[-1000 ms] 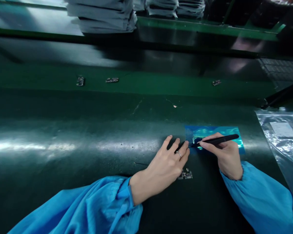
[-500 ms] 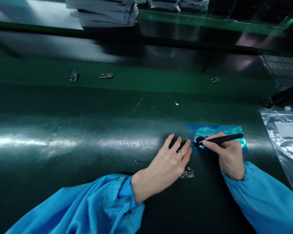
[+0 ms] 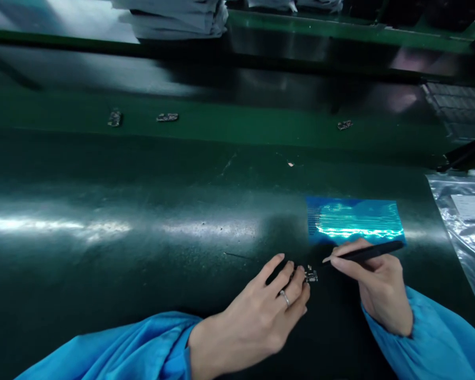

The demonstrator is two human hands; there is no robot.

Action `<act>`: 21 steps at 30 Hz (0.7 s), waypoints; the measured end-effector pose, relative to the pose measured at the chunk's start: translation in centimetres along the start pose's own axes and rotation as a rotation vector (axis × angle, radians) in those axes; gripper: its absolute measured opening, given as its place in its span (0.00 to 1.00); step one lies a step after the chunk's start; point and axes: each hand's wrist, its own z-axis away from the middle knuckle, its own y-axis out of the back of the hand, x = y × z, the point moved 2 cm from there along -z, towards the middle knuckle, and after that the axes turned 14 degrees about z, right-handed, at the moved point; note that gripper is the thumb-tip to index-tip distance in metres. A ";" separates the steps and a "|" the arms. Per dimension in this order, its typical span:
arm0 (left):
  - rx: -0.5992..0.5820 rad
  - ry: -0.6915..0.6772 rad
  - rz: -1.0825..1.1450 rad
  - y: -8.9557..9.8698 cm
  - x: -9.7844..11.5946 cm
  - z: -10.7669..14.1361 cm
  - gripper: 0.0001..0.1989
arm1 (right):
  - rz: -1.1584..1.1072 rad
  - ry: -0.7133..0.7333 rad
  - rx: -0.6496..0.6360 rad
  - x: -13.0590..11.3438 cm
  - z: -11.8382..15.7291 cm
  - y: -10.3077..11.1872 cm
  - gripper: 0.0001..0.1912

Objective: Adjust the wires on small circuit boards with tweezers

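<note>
Tweezers [image 3: 364, 253], black and slim, are lying almost level in the right hand [image 3: 380, 287], which is gripping them between thumb and forefinger with the tip pointing left. That tip is hovering just right of a small circuit board [image 3: 311, 275] lying on the near part of the counter [image 3: 142, 211]; whether the tip is touching the board cannot be told. The left hand [image 3: 257, 322] is resting palm down on the counter with its fingers [image 3: 275, 266] spread loosely, holding nothing, and the fingertips are sitting right beside the board on its left side. A ring [image 3: 285, 298] is showing on one finger of that hand. Both arms are wearing bright blue sleeves [image 3: 142, 348] that are gathered at the wrists.

Just beyond the tweezers, a shiny blue sheet [image 3: 356, 219] with rows of tiny dots is lying flat on the counter, apart from both hands. To the far right, a clear plastic bag [image 3: 467, 227] with a white label is lying at the edge of the view. Farther back, a green belt [image 3: 241, 124] is running left to right and carrying three more small boards [image 3: 167, 117], well apart from one another. Behind it, stacks of grey trays [image 3: 174, 18] are sitting at the far edge.
</note>
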 end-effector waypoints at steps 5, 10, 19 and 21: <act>0.013 -0.035 -0.027 -0.4 -0.1 0.2 0.13 | 0.091 0.058 -0.023 0.7 1.1 -0.8 0.01; -0.003 -0.033 -0.046 -0.1 -0.2 -0.1 0.13 | 0.120 0.114 -0.012 0.9 1.1 -0.8 0.02; 0.021 -0.037 -0.038 -0.3 -0.1 0.0 0.12 | 0.120 0.120 -0.033 0.5 1.3 -0.9 0.05; 0.004 -0.033 -0.049 -0.1 -0.1 -0.1 0.13 | 0.122 0.119 -0.026 0.5 1.3 -0.9 0.05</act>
